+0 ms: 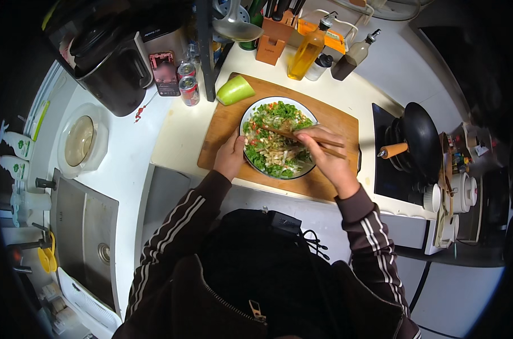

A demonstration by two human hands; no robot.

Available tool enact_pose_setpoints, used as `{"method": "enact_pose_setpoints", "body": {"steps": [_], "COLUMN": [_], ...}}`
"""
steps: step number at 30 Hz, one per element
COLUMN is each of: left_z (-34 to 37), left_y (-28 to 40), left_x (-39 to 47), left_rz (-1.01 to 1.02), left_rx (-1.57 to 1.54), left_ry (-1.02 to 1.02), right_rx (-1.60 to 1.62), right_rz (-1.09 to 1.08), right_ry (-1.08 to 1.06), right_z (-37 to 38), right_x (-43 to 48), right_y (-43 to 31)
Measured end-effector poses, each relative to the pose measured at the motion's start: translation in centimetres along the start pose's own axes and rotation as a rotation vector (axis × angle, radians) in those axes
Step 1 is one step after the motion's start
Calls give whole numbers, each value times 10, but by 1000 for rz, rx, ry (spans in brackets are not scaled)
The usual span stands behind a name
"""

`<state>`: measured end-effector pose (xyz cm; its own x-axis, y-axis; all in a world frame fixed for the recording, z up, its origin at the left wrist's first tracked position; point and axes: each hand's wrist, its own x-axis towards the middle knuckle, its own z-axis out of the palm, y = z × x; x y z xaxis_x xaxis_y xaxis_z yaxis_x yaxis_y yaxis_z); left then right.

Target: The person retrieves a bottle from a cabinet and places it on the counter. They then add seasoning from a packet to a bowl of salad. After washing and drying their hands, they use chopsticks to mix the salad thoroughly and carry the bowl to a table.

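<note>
A white bowl with a dark rim (253, 166) stands on a wooden cutting board (222, 131). Inside it lies a mix of chopped green leaves, pale shreds and small red and orange bits (277, 140). My left hand (231, 156) grips the bowl's left side, thumb at the rim. In my right hand (327, 159) is a pair of wooden chopsticks (282, 132), their tips in the chopped food. Toward the board's far left corner a light-green piece of vegetable or cup (236, 90) lies on its side; which it is I cannot tell.
Behind the board stand an oil bottle (307, 51), a dark-sauce bottle (354, 57) and a knife block (275, 40). A wok (421, 140) sits on the black cooktop (383, 169) at right. At left are cans (189, 91), a phone (164, 74) and a sink (72, 220).
</note>
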<state>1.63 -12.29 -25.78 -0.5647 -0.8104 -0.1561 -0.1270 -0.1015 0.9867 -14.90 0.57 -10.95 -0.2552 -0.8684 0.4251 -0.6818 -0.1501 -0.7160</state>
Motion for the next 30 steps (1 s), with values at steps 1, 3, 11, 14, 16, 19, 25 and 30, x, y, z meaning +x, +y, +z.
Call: {"method": "enact_pose_setpoints", "body": {"steps": [1,3,11,14,16,19,25,30], "left_z": [1,2,1,0,0,1,1,1], "left_y": [2,4,13,15,15,16,20,23], "left_x": [-1,-3,-7,-8,-7,-7,-8,-10], "left_rz": [11,29,-70,-112,-121,-133,-146,-143], "left_rx": [-22,-74,-159,-168,-182,-190,-166,-137], "left_ry": [-4,-14,-59,-76,-81,-77,-93,-58], "right_rx": [28,97,15,49,292,359,145,-28], "right_rz": [58,140,-8,186,244,277,415,186], "right_ry": [0,6,-20,44,22,97,320,137], "right_z": [-9,-21,16,-5,-31,-64,-30,-13], "right_x": [0,2,6,-7,-11,-7,20,6], "right_y": [-3,-10,-11,-1,2,-1,2,9]}}
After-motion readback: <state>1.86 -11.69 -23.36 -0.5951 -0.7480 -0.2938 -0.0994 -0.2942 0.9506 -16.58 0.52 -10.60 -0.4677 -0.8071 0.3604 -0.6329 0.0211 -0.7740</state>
